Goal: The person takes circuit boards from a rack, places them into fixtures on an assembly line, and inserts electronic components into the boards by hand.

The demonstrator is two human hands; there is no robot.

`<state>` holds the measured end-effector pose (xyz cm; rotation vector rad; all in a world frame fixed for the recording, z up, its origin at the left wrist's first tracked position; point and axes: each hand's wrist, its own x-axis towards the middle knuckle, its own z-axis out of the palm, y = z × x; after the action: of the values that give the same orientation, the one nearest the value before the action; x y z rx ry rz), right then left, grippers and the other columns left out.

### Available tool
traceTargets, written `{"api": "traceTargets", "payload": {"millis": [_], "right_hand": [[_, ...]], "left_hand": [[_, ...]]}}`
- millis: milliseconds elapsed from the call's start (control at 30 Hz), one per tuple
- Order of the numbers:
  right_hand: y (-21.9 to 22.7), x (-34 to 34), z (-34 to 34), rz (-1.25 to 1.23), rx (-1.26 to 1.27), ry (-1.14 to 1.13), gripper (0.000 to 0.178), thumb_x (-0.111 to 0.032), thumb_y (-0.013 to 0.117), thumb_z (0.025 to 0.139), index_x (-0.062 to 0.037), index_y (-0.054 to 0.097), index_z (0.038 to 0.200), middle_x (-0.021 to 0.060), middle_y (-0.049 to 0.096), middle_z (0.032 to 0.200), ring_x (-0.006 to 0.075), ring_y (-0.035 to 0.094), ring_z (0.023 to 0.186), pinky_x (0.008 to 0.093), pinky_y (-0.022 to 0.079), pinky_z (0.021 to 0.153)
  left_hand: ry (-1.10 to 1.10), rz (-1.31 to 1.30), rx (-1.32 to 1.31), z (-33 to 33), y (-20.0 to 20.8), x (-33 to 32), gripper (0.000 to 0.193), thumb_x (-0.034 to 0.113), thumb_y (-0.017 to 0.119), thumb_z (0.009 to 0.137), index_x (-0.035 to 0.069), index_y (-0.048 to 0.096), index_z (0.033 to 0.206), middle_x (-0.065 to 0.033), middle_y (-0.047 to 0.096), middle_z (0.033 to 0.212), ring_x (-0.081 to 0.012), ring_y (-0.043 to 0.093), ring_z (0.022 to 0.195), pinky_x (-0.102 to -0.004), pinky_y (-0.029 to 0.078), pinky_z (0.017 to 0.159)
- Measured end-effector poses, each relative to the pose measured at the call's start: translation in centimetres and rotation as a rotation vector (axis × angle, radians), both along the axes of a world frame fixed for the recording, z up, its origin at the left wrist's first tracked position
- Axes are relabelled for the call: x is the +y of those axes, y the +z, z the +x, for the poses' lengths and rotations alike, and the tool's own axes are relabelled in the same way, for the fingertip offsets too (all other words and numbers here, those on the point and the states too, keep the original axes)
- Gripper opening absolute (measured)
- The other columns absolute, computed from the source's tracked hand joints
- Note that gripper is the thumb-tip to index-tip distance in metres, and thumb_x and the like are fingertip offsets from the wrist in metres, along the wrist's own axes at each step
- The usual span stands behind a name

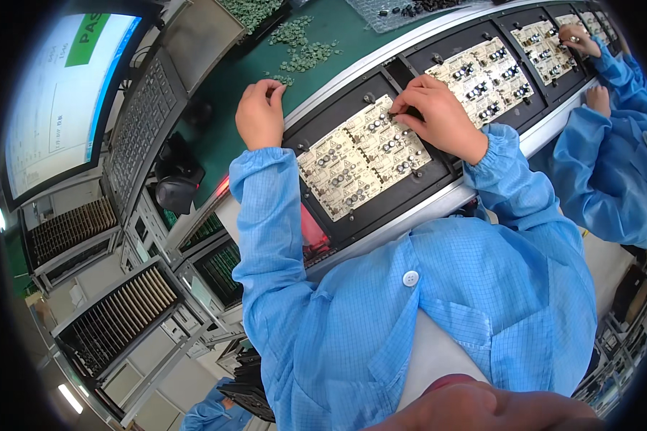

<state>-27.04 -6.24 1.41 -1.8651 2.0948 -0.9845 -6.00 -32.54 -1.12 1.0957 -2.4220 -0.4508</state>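
A cream circuit board [366, 161], filled with small round parts, lies in a black carrier frame [381, 215] in front of me. My right hand [442, 118] is over its far right part, thumb and forefinger pinched on a small dark component [393, 116] at the board's surface. Beyond the frame's left end, my left hand [261, 118] rests by the green mat with its fingers curled together. Small green disc-shaped components [305, 50] are scattered on the mat just past those fingertips. Whatever the left fingers hold is hidden.
More framed boards [482, 79] continue along the rail to the right, where a co-worker's hand [581, 40] works. Black parts [424, 8] lie on clear plastic at the back. A keyboard [142, 136], a monitor [72, 86], a black scanner [176, 190] and board racks [118, 316] stand left.
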Motion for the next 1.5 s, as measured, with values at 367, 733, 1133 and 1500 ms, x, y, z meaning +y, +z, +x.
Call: {"api": "traceTargets", "payload": {"millis": [367, 733, 1133, 1500], "right_hand": [[-0.1, -0.1, 0.2, 0.018, 0.051, -0.02, 0.012, -0.011, 0.083, 0.08, -0.0077, 0.074, 0.088, 0.0061, 0.071, 0.084, 0.0287, 0.065, 0.098, 0.0416, 0.052, 0.087], [-0.3, -0.9, 2.7, -0.015, 0.317, -0.158, 0.012, -0.016, 0.082, 0.078, -0.0099, 0.071, 0.08, 0.0028, 0.071, 0.078, 0.024, 0.065, 0.095, 0.0417, 0.049, 0.095], [-2.0, -11.7, -11.2, -0.379, 0.098, -0.126, 0.021, -0.024, 0.07, 0.095, -0.0035, 0.073, 0.093, 0.0132, 0.072, 0.087, 0.0334, 0.067, 0.085, 0.0447, 0.054, 0.075], [1.9, -6.3, -4.6, 0.01, -0.388, -0.224, 0.018, -0.021, 0.076, 0.086, -0.009, 0.074, 0.099, 0.0127, 0.071, 0.096, 0.0326, 0.068, 0.096, 0.0455, 0.054, 0.087]], "left_hand": [[0.107, 0.144, 0.291, 0.5, -0.5, -0.1, 0.011, 0.015, 0.076, 0.095, 0.01, 0.078, 0.104, -0.0057, 0.077, 0.09, -0.0182, 0.072, 0.077, -0.0315, 0.056, 0.072], [0.174, 0.317, 0.363, 0.8, -0.4, -0.5, 0.021, 0.007, 0.086, 0.085, 0.003, 0.08, 0.105, -0.0047, 0.077, 0.087, -0.0093, 0.067, 0.073, -0.0261, 0.055, 0.071], [-0.075, 0.701, 0.405, 3.2, 2.6, 11.4, 0.013, 0.005, 0.087, 0.083, 0.002, 0.08, 0.094, 0.001, 0.072, 0.083, -0.0032, 0.052, 0.065, -0.0239, 0.044, 0.058], [-0.304, 0.317, 0.121, 2.6, 1.9, 15.6, 0.007, 0.008, 0.08, 0.085, 0.012, 0.077, 0.09, -0.0051, 0.073, 0.084, -0.0255, 0.065, 0.068, -0.0372, 0.051, 0.068]]}}
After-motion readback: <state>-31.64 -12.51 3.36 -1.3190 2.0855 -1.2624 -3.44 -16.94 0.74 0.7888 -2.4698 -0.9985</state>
